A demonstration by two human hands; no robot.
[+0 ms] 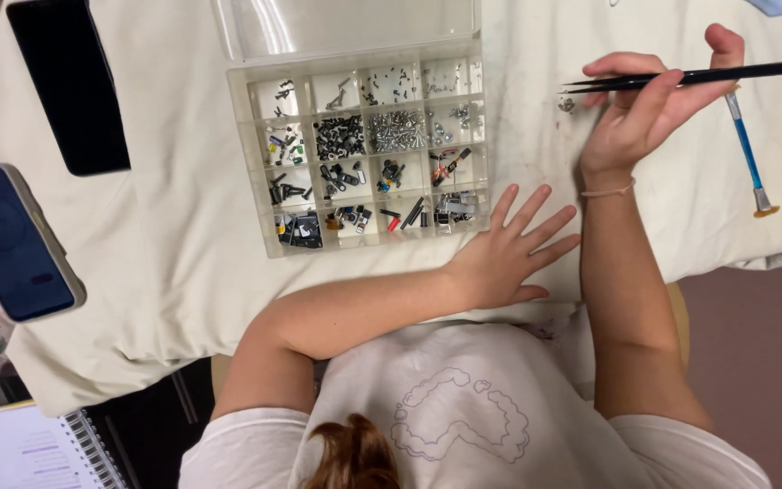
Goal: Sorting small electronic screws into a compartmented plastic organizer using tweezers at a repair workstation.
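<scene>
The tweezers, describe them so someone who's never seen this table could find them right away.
Start at the clear parts box on the white cloth, then look to the side where the right hand is raised above the cloth. The tweezers lie across its fingers, thin, black and pointed toward the box. The only other tool nearby is a blue-handled screwdriver lying on the cloth.

L hand (510, 249) flat, fingers splayed, palm down; R hand (649, 104) raised, fingers pinched.

Two dark-screened phones lie at left: a black slab (70, 81) near the top, a grey-edged blue-black handset (13, 243) below it.
</scene>
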